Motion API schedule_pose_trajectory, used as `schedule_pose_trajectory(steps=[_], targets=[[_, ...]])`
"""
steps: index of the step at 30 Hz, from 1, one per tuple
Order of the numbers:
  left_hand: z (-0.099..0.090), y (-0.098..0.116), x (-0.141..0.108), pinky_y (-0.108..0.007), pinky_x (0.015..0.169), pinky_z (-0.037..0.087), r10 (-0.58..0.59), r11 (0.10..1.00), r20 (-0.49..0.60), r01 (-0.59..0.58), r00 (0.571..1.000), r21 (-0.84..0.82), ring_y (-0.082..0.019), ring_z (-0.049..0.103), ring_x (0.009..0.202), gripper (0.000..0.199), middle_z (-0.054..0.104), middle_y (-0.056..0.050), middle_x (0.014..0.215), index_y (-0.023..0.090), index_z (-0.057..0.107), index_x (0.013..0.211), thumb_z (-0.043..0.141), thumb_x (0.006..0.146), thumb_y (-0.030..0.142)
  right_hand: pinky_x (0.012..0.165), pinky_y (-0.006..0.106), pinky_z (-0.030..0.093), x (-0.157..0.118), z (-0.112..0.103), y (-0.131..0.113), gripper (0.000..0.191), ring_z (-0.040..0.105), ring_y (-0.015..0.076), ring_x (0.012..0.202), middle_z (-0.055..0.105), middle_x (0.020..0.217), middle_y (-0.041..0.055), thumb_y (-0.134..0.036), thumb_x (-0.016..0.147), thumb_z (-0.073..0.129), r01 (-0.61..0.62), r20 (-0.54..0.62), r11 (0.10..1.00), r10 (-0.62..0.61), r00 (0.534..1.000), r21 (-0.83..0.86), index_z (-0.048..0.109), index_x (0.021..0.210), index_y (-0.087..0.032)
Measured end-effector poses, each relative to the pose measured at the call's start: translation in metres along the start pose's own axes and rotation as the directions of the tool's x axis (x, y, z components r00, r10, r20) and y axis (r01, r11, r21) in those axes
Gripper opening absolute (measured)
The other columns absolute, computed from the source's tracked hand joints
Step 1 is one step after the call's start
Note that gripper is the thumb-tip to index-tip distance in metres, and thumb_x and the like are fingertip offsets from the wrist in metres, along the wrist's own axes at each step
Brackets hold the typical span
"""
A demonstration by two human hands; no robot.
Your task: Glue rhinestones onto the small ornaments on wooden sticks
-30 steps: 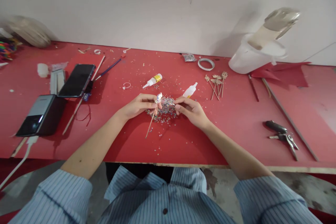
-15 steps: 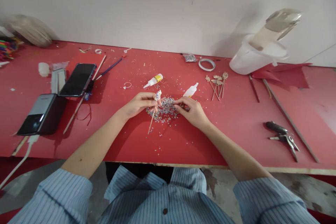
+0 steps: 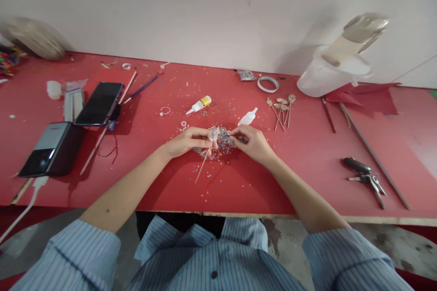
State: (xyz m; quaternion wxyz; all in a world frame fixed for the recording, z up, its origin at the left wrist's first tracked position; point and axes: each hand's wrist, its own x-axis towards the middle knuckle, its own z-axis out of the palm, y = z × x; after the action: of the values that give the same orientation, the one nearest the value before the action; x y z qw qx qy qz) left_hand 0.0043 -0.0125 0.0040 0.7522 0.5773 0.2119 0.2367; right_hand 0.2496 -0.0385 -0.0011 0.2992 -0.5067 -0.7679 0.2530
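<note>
Red and wide, the table (image 3: 218,195) is carrying many small things. Near its middle, the left hand (image 3: 189,142) is pinching a thin stick (image 3: 202,169), whose glittering head (image 3: 214,134) is showing above a heap of shiny chips (image 3: 224,144). Just to the right, the right hand (image 3: 251,144) is grasping a slim dark tool (image 3: 242,140), which its fingers are partly covering. Close on its far side, a white bottle (image 3: 247,117) is lying in the way. A yellow-labelled bottle (image 3: 199,105) is lying farther left; wooden-topped sticks (image 3: 282,107) are resting to the right. A phone (image 3: 99,103) is occupying the left side, while keys (image 3: 370,179) are lying far right.
</note>
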Motion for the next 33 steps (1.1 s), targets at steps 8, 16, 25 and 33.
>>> schedule_pose_trajectory(steps=[8,16,25,33], targets=[[0.0002,0.0034,-0.0012,-0.022,0.057,0.041,0.101,0.994,-0.049,-0.103,0.994,-0.045,-0.007,0.053,0.055,0.012,0.066,-0.002,0.067,0.013,0.070,0.085,0.065,0.083,0.024,0.062,0.024,0.041,-0.0014,-0.0027,0.0029,0.006,0.052,0.0108,0.065,0.059,0.078,0.0011,-0.018,0.080,0.055,0.058,0.113,0.998,-0.061,0.992,0.027,0.061,0.082,-0.019],[0.0029,0.0020,0.0001,-0.022,0.058,0.041,0.015,1.000,0.014,-0.014,1.000,-0.015,-0.010,0.058,0.061,0.014,0.067,-0.004,0.069,0.013,0.070,0.086,0.065,0.083,0.025,0.062,0.024,0.040,-0.0010,-0.0063,0.0040,0.005,0.051,0.0111,0.066,0.059,0.075,0.0006,-0.017,0.079,0.056,0.105,0.138,0.994,-0.104,0.985,-0.002,0.060,0.080,-0.019],[0.0021,0.0011,0.0027,-0.021,0.055,0.040,0.071,0.997,-0.067,-0.074,0.995,-0.037,-0.008,0.054,0.057,0.012,0.066,-0.003,0.067,0.013,0.069,0.085,0.065,0.083,0.024,0.065,0.025,0.041,-0.0006,-0.0034,0.0059,0.005,0.052,0.0120,0.068,0.057,0.076,0.0012,-0.017,0.081,0.055,0.123,0.103,0.992,-0.121,0.987,-0.017,0.061,0.081,-0.019],[0.0028,0.0018,0.0017,-0.022,0.055,0.039,0.067,0.996,-0.072,-0.071,0.995,-0.054,-0.008,0.052,0.055,0.013,0.065,-0.002,0.067,0.014,0.070,0.085,0.066,0.081,0.026,0.063,0.026,0.040,0.0000,-0.0012,0.0100,0.004,0.050,0.0115,0.064,0.056,0.074,0.0000,-0.018,0.082,0.057,0.117,0.056,0.992,-0.115,0.992,-0.045,0.061,0.082,-0.020]])
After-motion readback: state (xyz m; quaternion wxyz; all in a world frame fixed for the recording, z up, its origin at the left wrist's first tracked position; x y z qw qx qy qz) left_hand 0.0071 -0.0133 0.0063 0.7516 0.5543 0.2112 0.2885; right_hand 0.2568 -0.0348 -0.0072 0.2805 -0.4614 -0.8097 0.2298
